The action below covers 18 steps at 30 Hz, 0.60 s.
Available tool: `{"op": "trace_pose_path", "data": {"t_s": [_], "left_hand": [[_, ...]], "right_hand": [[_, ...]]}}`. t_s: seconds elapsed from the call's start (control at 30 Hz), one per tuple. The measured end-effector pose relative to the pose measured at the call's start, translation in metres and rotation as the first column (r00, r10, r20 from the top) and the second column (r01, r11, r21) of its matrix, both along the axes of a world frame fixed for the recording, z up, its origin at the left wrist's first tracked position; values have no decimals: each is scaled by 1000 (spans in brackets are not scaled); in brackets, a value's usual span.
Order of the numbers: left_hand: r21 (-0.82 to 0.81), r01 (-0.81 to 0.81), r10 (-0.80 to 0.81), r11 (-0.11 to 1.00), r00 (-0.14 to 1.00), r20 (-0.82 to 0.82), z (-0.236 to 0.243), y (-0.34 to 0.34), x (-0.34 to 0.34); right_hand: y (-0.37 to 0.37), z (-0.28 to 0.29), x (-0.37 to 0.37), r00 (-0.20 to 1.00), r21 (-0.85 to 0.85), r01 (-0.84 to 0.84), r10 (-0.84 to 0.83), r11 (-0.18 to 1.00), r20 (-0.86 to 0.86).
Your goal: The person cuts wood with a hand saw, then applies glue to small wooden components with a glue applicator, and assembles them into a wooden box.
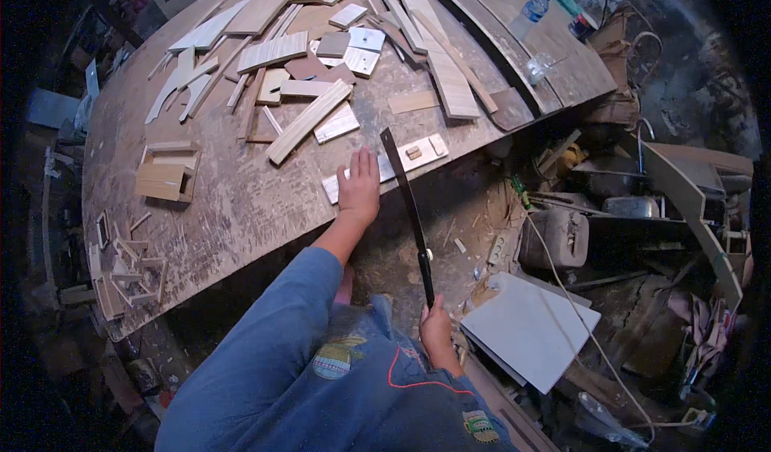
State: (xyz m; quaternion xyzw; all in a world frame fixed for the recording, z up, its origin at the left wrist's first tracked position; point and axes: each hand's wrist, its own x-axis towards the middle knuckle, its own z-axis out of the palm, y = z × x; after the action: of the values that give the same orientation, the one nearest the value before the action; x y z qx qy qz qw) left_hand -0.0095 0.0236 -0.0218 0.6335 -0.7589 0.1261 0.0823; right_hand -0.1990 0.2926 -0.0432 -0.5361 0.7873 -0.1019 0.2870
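Observation:
My left hand (360, 185) lies flat with fingers stretched out, pressing on a narrow pale wooden board (423, 151) along the table's front edge. My right hand (437, 333) is closed round the black handle of a handsaw (408, 191). Its long, dark, slim blade points away from me and crosses the board just right of my left hand. Whether the teeth have cut into the wood cannot be seen. A small wooden piece sits on the board's right part. Part of the board is hidden under my left hand.
The worn wooden table (241, 187) carries a heap of wood offcuts (309, 122), a small wooden box (165, 175) and thin wooden frames (132, 275). A plastic bottle (533, 8) lies far right. Below right are a white panel (530, 327), a jerrycan (556, 237) and a cable (566, 287).

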Motion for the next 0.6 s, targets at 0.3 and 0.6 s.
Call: {"op": "trace_pose_path", "data": {"t_s": [0.3,0.6], "left_hand": [[48,-11,14,999,998,-57,2,4,7],[18,10,-9,1000,999,-50,-9,1,8]], "right_hand": [[17,70,-19,985,-11,-69,70,998,157],[-64,49,21,992,-11,-114,113,993,-51]]}}
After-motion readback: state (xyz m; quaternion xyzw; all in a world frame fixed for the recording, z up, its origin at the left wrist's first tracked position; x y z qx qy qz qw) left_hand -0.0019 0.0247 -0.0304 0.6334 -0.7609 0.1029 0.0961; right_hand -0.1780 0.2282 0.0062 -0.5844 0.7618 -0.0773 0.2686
